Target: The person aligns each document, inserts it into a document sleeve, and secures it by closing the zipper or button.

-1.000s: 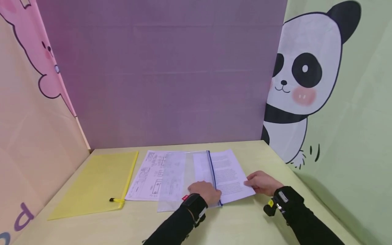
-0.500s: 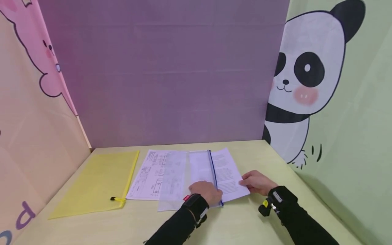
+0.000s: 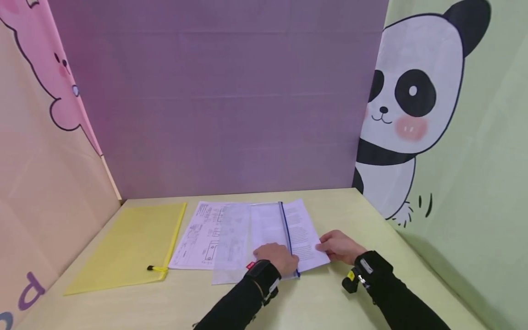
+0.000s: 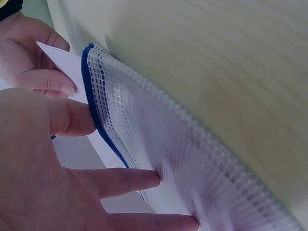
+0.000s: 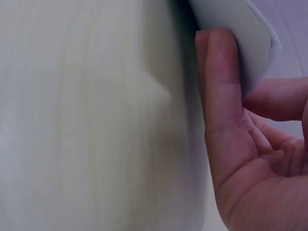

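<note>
A clear mesh pouch (image 3: 237, 268) with a blue zipper edge (image 3: 286, 227) lies on the table. White printed paper (image 3: 305, 243) is partly inside it and sticks out past the zipper on the right. My left hand (image 3: 277, 260) rests on the pouch beside the zipper; in the left wrist view its spread, fairly straight fingers (image 4: 132, 182) press the mesh (image 4: 192, 154), and the thumb touches the blue edge. With my right hand (image 3: 341, 247) I pinch the paper's near right corner. The right wrist view shows the paper (image 5: 231, 24) between thumb and fingers (image 5: 224, 91).
A yellow folder (image 3: 128, 247) with a black-tipped zipper pull (image 3: 156, 268) lies at the left. Beside it, a sheet with line drawings (image 3: 191, 243) lies partly beneath the pouch. A purple backdrop (image 3: 239, 101) rises behind the table (image 3: 156, 307), with side panels left and right.
My right hand has moved left with the paper, which has slid farther into the pouch, so less of it sticks out. My left hand has stayed in place.
</note>
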`<action>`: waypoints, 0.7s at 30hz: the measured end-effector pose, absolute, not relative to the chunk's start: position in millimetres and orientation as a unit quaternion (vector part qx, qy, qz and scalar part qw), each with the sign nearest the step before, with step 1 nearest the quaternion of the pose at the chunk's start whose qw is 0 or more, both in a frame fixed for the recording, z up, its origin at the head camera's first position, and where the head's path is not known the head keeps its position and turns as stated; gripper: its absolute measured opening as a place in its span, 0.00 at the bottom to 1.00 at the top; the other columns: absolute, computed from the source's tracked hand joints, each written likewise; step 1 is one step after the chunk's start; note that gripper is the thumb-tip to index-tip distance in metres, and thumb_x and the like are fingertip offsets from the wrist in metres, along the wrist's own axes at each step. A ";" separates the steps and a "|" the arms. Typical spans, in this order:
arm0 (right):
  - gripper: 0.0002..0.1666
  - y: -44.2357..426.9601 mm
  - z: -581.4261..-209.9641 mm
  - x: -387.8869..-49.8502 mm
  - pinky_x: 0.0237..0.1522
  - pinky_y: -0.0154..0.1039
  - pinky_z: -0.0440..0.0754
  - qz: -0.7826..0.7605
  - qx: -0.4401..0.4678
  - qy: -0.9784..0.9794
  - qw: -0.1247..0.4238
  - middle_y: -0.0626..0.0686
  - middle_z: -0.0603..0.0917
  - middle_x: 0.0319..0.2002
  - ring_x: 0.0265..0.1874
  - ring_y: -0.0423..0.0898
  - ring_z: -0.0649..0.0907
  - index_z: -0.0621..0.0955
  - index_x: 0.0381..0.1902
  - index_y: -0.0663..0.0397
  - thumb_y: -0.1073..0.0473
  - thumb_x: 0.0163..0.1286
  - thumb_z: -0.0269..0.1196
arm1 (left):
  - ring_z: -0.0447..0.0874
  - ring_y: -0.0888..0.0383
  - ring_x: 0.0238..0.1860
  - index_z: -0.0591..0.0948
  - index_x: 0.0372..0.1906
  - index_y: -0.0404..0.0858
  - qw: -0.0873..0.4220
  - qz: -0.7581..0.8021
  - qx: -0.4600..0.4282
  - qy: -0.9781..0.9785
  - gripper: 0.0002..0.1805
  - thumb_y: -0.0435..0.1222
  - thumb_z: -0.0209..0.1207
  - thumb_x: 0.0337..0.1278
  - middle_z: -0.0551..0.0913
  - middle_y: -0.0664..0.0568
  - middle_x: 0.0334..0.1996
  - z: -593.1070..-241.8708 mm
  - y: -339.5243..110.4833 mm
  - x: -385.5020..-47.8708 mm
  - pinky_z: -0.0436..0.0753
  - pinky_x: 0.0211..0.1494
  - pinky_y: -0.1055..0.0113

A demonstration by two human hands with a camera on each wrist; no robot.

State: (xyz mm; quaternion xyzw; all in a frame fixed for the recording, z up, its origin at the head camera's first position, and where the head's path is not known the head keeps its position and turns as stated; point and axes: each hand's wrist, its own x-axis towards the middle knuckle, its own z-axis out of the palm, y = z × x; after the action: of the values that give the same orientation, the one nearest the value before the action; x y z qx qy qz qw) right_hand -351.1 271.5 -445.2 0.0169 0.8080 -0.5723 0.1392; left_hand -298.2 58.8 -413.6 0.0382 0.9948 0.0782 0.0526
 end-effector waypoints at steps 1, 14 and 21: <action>0.17 269.9 -444.8 -350.9 0.36 0.40 0.84 -0.571 0.012 0.809 0.140 0.60 0.84 0.40 0.33 0.48 0.84 0.75 0.53 0.77 0.70 0.69 0.62 | 0.80 0.47 0.36 0.87 0.41 0.36 0.052 0.078 0.038 0.995 0.29 0.58 0.54 0.63 0.85 0.44 0.37 -413.4 58.7 -298.1 0.78 0.44 0.49; 0.16 270.5 -448.3 -353.8 0.34 0.39 0.84 -0.573 0.035 0.805 0.149 0.58 0.85 0.36 0.30 0.47 0.84 0.77 0.50 0.73 0.67 0.69 0.65 | 0.81 0.47 0.36 0.87 0.40 0.36 0.046 0.082 0.042 0.995 0.28 0.58 0.55 0.63 0.85 0.44 0.37 -418.0 58.4 -301.6 0.78 0.43 0.49; 0.14 278.0 -445.9 -353.5 0.29 0.36 0.83 -0.574 0.046 0.802 0.158 0.58 0.87 0.34 0.28 0.47 0.85 0.79 0.48 0.72 0.67 0.68 0.66 | 0.82 0.47 0.38 0.87 0.39 0.36 0.041 0.098 0.044 0.993 0.27 0.57 0.56 0.62 0.85 0.44 0.36 -416.1 56.3 -300.7 0.79 0.43 0.50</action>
State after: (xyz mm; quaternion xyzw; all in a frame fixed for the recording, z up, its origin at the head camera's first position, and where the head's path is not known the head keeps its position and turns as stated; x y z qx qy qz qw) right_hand -353.5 278.0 -445.9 0.0459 0.8022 -0.5738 0.1583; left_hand -300.7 56.3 -416.1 0.0439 0.9934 0.0979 0.0412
